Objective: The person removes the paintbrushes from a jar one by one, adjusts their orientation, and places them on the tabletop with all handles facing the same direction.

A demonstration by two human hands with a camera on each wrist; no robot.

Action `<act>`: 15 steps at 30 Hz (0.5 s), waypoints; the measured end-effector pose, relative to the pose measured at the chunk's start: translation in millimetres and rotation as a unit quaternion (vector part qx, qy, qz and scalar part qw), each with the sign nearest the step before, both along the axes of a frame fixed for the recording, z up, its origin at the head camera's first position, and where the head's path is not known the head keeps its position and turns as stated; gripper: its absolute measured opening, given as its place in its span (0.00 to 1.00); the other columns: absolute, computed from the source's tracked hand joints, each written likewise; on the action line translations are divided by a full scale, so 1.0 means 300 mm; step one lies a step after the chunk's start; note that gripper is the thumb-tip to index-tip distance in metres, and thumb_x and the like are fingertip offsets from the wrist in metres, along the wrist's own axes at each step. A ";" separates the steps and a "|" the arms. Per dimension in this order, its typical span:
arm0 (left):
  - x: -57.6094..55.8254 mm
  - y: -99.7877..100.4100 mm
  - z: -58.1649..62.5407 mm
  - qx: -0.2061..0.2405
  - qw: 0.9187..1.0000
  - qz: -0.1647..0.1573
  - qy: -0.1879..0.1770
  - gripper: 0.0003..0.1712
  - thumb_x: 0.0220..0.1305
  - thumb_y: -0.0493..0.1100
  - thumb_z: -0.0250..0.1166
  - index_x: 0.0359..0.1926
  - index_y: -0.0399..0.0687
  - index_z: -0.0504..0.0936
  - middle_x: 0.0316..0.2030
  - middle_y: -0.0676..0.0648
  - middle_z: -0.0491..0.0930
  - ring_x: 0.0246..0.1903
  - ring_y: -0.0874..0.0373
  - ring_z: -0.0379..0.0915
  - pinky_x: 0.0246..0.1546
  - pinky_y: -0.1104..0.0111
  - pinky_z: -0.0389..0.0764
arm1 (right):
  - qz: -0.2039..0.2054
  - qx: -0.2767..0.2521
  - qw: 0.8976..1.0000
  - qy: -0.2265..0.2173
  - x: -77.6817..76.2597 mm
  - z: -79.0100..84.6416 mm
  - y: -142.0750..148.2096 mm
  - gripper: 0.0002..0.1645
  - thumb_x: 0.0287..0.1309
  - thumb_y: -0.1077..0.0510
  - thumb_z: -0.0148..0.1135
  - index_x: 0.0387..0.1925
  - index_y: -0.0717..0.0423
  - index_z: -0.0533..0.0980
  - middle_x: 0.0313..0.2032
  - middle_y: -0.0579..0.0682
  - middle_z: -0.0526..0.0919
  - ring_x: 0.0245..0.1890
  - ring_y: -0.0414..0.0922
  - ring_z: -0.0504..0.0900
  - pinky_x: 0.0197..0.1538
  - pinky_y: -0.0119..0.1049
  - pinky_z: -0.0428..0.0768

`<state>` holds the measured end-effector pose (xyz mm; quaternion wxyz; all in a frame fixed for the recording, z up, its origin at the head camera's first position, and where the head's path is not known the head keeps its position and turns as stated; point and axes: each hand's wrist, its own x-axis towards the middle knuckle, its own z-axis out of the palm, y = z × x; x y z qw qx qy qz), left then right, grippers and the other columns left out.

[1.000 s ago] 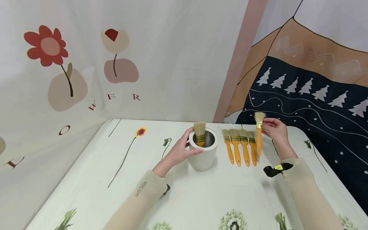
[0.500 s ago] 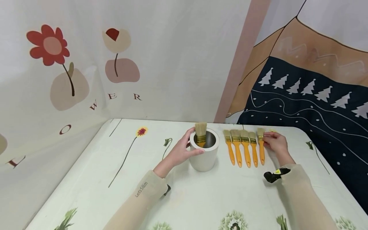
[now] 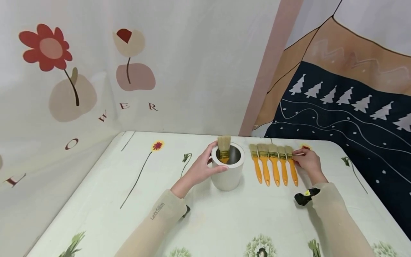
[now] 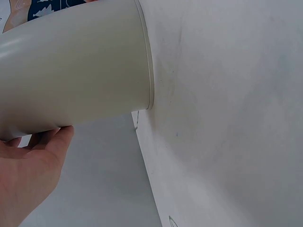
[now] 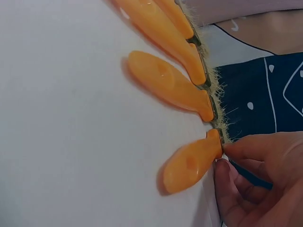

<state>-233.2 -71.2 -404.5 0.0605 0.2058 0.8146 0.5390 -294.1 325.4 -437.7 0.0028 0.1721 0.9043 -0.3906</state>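
My left hand (image 3: 200, 169) holds a white cylindrical pot (image 3: 226, 179) by its side, thumb near the rim, fingers mostly hidden behind it. The left wrist view shows the pot's smooth wall (image 4: 80, 71) with fingertips against it. One paintbrush (image 3: 224, 144) stands in the pot, bristles up, its handle hidden inside. On the table to the right, several paintbrushes (image 3: 273, 164) lie side by side, bristles away from me. My right hand (image 3: 309, 163) pinches the rightmost paintbrush (image 3: 293, 172) near its metal band; its orange handle (image 5: 191, 165) lies on the table, slanting slightly.
A white flower-printed cloth (image 3: 237, 214) covers the table, whose far edge runs just behind the brushes. A pale curtain (image 3: 192, 71) with flower prints hangs behind it. At the right is a dark printed fabric (image 3: 340, 110) with white trees.
My right hand has lowered the rightmost paintbrush from above the table onto it, then brought its bristle end leftward against the row. My left hand and the pot have stayed in place.
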 end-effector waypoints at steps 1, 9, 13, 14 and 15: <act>0.000 -0.001 0.000 -0.001 1.000 0.001 0.001 0.56 0.59 0.55 0.73 0.79 0.56 0.48 0.78 0.50 0.52 0.77 0.50 0.50 0.74 0.49 0.64 | 0.003 0.002 1.000 -0.001 -0.001 -0.001 0.000 0.20 0.66 0.59 0.59 0.54 0.68 0.76 0.39 0.60 0.83 0.24 0.36 0.77 0.26 0.21 0.78; -0.004 -0.004 -0.001 0.000 1.000 -0.001 0.003 0.56 0.59 0.55 0.73 0.79 0.56 0.48 0.78 0.49 0.51 0.77 0.49 0.50 0.73 0.49 0.64 | 0.005 -0.008 1.000 -0.003 0.001 -0.001 -0.005 0.21 0.68 0.58 0.56 0.57 0.68 0.75 0.36 0.57 0.82 0.22 0.33 0.78 0.23 0.20 0.78; -0.003 -0.002 -0.001 0.000 1.000 -0.002 0.001 0.56 0.59 0.55 0.72 0.79 0.56 0.48 0.78 0.50 0.51 0.77 0.49 0.49 0.74 0.49 0.64 | -0.008 -0.014 1.000 0.007 0.005 0.012 -0.006 0.21 0.69 0.58 0.54 0.57 0.68 0.74 0.38 0.58 0.82 0.23 0.34 0.78 0.25 0.22 0.80; -0.003 -0.001 -0.001 0.001 1.000 -0.002 0.001 0.56 0.59 0.55 0.72 0.79 0.57 0.48 0.78 0.50 0.51 0.77 0.50 0.49 0.74 0.49 0.64 | -0.013 -0.015 1.000 0.010 0.006 0.018 -0.008 0.21 0.70 0.58 0.53 0.57 0.67 0.74 0.39 0.58 0.81 0.24 0.34 0.78 0.26 0.23 0.81; -0.002 -0.001 0.000 0.001 1.000 -0.002 -0.001 0.56 0.59 0.55 0.72 0.79 0.57 0.48 0.78 0.50 0.51 0.77 0.50 0.49 0.74 0.49 0.64 | -0.016 -0.014 1.000 0.015 0.007 0.024 -0.010 0.21 0.70 0.58 0.53 0.57 0.67 0.74 0.39 0.57 0.81 0.24 0.34 0.78 0.26 0.23 0.81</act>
